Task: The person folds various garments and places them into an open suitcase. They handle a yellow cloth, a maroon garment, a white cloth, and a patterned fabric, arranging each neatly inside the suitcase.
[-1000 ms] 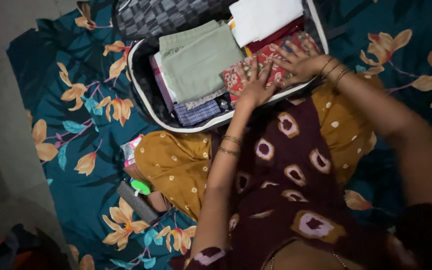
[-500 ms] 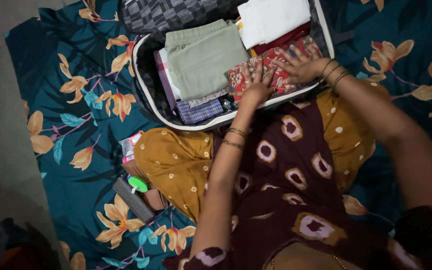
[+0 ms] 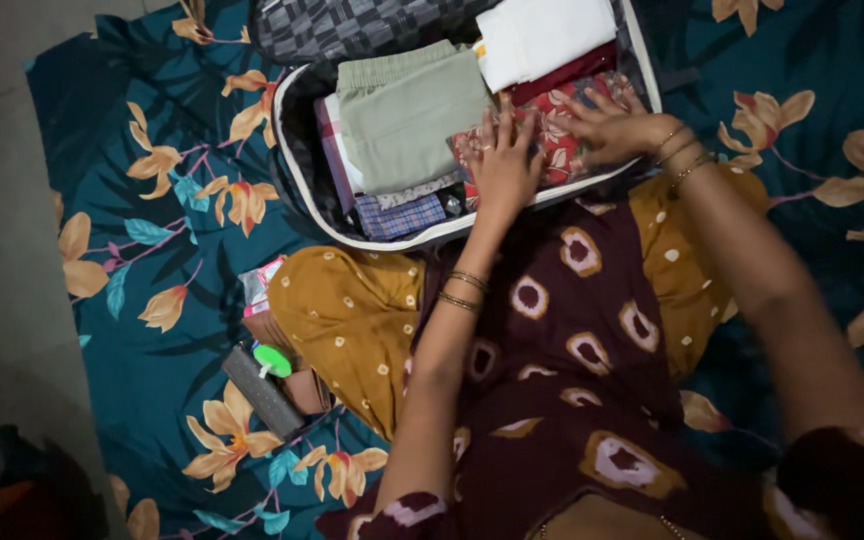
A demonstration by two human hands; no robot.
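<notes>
Both hands [image 3: 505, 165] [image 3: 614, 125] flat on red floral cloth [image 3: 557, 135], near suitcase rim [image 3: 297, 180].

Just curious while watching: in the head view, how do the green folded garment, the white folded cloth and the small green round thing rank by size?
1. green folded garment
2. white folded cloth, partly cut off
3. small green round thing

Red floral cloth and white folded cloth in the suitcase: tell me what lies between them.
In the head view, a dark maroon folded garment lies between the red floral cloth and the white folded cloth.
</notes>
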